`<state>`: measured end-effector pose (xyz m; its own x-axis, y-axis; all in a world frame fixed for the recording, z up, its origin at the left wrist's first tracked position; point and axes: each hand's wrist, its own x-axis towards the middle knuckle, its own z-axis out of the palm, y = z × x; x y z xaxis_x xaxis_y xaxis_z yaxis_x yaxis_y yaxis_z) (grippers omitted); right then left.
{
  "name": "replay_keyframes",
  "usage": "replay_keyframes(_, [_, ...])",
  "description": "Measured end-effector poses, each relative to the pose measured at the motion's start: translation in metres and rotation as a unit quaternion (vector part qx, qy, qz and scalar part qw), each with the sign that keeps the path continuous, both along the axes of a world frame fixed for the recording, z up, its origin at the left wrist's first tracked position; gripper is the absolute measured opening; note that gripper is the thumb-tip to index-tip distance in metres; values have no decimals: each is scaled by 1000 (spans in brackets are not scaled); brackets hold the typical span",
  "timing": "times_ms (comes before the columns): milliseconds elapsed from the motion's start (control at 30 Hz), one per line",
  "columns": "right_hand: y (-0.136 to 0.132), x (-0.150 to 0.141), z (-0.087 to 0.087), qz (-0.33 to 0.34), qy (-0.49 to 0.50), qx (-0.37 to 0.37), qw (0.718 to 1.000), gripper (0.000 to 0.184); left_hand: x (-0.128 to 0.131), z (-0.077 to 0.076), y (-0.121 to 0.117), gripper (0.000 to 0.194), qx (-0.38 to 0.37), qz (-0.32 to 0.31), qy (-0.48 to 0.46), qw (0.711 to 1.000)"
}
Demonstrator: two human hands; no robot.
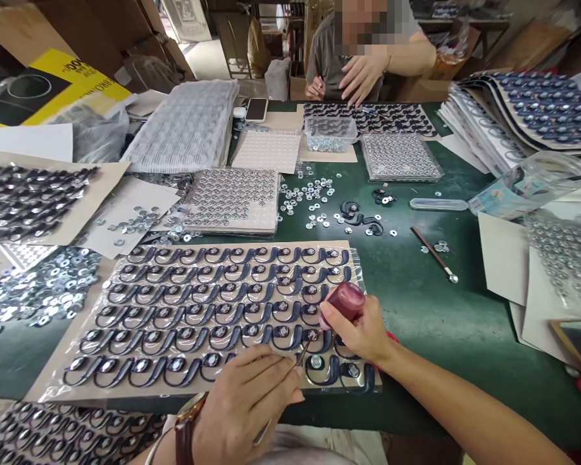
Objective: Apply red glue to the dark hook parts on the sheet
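My left hand (252, 394), with a watch on its wrist, is closed around a thin metal tool (302, 352). The tool's tip points at one of the dark hook-shaped pieces, beside its shiny round stud (312, 336). In my right hand (368, 332) is a small dark red bottle (345, 302), tilted over the right side of the sheet; its lower end is partly hidden by my fingers. Under both hands lies a plastic-covered brown card sheet (72, 352) carrying rows of these dark curved pieces (188, 332). My left hand covers part of the bottom row.
Loose metal discs (43, 284) are heaped at left, and more (310, 194) lie mid-table. A stack of stud sheets (232, 200) stands beyond my sheet. A brown-handled brush-like stick (433, 252) rests at right. Across the table, a person (326, 64) works beside a clear plastic box (330, 132).
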<state>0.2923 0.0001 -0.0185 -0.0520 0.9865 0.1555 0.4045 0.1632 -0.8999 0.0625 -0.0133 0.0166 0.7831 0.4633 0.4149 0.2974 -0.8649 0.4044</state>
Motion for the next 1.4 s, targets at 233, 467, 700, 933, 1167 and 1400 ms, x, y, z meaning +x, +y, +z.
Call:
replay_keyframes(233, [-1,0,-2,5,-1,-8,1000,27,-2,1,3,26,-35,6,-18,999])
replay_keyframes(467, [-3,-1,-5,22,-3,-14,1000,25,-7,-4,10,29,-124,19,-67,990])
replay_keyframes(700, [-3,0,-6,24,-6,1,1000,22,-7,-9,14,26,-195,65,-94,974])
replay_keyframes(933, [-6,-4,-2,38,-13,83,996,23,-6,-11,9,21,-190,85,-103,973])
replay_keyframes(1167, [-6,60,53,-55,-269,47,960,16,-10,-1,2,22,-155,91,-135,974])
replay_keyframes(1400, [-12,91,26,-27,-731,29,681,29,-50,26,-5,22,-80,172,-160,969])
